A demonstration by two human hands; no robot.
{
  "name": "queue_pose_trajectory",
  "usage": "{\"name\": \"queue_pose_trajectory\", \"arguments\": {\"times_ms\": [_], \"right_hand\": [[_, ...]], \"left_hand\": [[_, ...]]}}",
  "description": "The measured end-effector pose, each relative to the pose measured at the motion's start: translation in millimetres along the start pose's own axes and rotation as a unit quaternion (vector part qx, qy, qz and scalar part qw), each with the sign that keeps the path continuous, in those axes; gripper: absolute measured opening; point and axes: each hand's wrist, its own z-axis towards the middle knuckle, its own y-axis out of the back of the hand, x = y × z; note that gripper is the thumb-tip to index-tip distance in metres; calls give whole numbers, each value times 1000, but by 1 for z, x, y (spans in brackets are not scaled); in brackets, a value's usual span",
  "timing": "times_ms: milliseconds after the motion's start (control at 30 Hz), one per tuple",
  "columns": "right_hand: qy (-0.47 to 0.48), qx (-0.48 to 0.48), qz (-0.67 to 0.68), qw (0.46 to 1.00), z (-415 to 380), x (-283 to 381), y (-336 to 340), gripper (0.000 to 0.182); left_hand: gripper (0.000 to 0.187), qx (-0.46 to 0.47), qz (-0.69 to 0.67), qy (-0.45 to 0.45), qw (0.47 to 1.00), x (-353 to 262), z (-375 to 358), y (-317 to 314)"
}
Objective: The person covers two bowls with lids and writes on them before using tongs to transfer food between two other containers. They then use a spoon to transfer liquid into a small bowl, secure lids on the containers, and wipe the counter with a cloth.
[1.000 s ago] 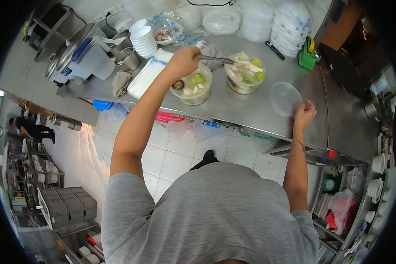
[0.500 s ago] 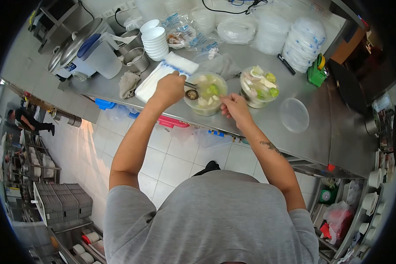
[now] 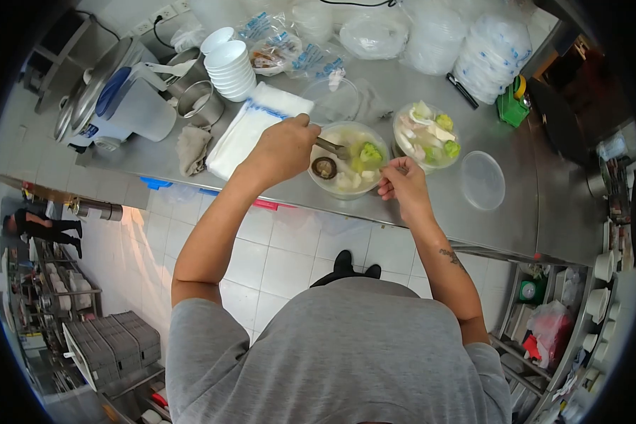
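Note:
My left hand (image 3: 279, 152) is closed around a metal utensil (image 3: 332, 147), spoon or tongs, whose tip dips into a round clear plastic container (image 3: 346, 194) of soup. In the broth float a dark mushroom slice (image 3: 324, 167), green broccoli (image 3: 369, 154) and pale chunks. At the container's right rim, the fingers of my right hand (image 3: 406, 185) pinch the edge. Just right of it stands a second filled container (image 3: 424, 134), heaped with cabbage, pale pieces and broccoli. A clear lid (image 3: 483, 180) lies flat on the steel counter beyond my right hand.
Folded white cloths or bags (image 3: 233, 134), a crumpled rag (image 3: 193, 150) and stacked white cups (image 3: 231, 71) stand left. Plastic-wrapped container stacks (image 3: 491, 60) line the back. A marker (image 3: 461, 90) and green tape dispenser (image 3: 514, 109) sit right. Another person (image 3: 42, 227) is far left.
The view has shifted, so the counter items sit differently in frame. The utensil's tip now shows over the broccoli side of the soup. Both hands stay at the same container.

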Motion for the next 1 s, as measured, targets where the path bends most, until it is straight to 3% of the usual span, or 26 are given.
{"name": "queue_pose_trajectory", "arguments": {"times_ms": [133, 333, 533, 600, 733, 833, 933, 1000], "right_hand": [[3, -17, 20, 1000, -7, -3, 8, 27], [-14, 31, 35, 999, -19, 1, 33, 24], [117, -67, -51, 990, -16, -6, 126, 16], [157, -97, -82, 979, -20, 1, 161, 16], [222, -160, -130, 953, -16, -2, 232, 18], [236, -182, -260, 918, -13, -7, 264, 20], [327, -206, -395, 833, -10, -15, 280, 21], [325, -207, -399, 832, -11, -24, 290, 21]], "left_hand": [[7, -4, 5, -14, 1000, -10, 7, 19], [8, -36, -13, -7, 999, -18, 21, 44], [12, -114, -18, -34, 993, -55, 62, 3], [14, -62, 52, -38, 996, -80, 82, -16], [19, -17, 180, -44, 982, -110, 105, -43], [20, 20, 209, -29, 977, -123, 115, -52], [20, 14, 189, -34, 981, -126, 121, -54], [19, 10, 165, -32, 986, -126, 120, -51]]}}
